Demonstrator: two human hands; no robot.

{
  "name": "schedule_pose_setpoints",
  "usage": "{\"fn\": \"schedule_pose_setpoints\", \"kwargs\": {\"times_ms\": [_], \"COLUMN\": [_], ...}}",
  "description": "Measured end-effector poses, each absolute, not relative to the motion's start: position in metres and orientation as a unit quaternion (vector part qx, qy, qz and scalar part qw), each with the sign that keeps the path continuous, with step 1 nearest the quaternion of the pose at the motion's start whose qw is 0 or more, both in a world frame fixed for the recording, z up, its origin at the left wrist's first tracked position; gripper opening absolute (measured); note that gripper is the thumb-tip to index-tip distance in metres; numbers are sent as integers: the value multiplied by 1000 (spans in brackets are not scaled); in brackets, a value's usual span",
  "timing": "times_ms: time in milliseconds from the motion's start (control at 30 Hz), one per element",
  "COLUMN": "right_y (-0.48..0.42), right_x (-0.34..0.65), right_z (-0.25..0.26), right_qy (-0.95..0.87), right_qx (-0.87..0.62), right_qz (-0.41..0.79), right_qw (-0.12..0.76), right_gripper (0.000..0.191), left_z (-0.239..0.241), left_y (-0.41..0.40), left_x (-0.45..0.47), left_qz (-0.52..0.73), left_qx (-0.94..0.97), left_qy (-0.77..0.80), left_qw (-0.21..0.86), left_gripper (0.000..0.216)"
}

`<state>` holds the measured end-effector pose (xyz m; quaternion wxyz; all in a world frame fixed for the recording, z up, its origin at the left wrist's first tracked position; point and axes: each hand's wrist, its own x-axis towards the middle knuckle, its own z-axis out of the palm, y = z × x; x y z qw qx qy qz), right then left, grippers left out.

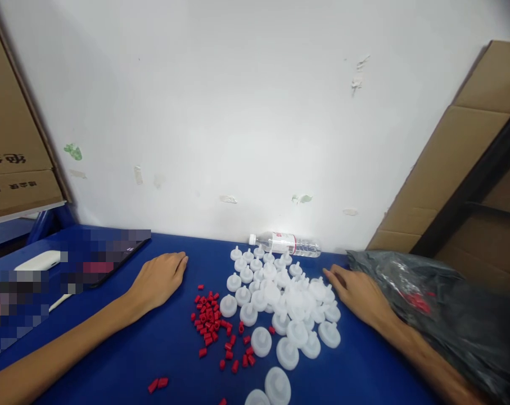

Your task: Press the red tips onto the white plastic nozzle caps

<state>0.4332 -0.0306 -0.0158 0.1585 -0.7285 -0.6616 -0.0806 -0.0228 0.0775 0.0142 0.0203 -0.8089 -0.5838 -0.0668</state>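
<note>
My left hand rests on the blue table, left of a heap of small red plastic caps. Its fingers lie loosely on the surface, with nothing seen in them. On the other side, my right hand lies palm down, fingers loosely stretched, close to the right edge of a pile of translucent white discs with short spouts. No object shows in it either. The discs lie between my hands, many overlapping, with a few nearer the front edge. Two red caps sit apart at front left.
A clear plastic bottle lies along the white wall behind the discs. At right is a dark plastic bag beside cardboard. A partly blurred tablet-like device and a white object lie at left, near a cardboard box.
</note>
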Motion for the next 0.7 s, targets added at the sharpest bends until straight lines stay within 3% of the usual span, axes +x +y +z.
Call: {"fn": "schedule_pose_setpoints", "kwargs": {"times_ms": [700], "right_y": [-23], "right_x": [432], "right_z": [-13], "right_qy": [-659], "right_qx": [-744], "right_qz": [-39], "right_qw": [105], "right_gripper": [31], "left_z": [8], "left_y": [77], "left_x": [-32], "left_qz": [-78], "left_qx": [-839], "left_qy": [-536], "left_qw": [44], "left_gripper": [29]}}
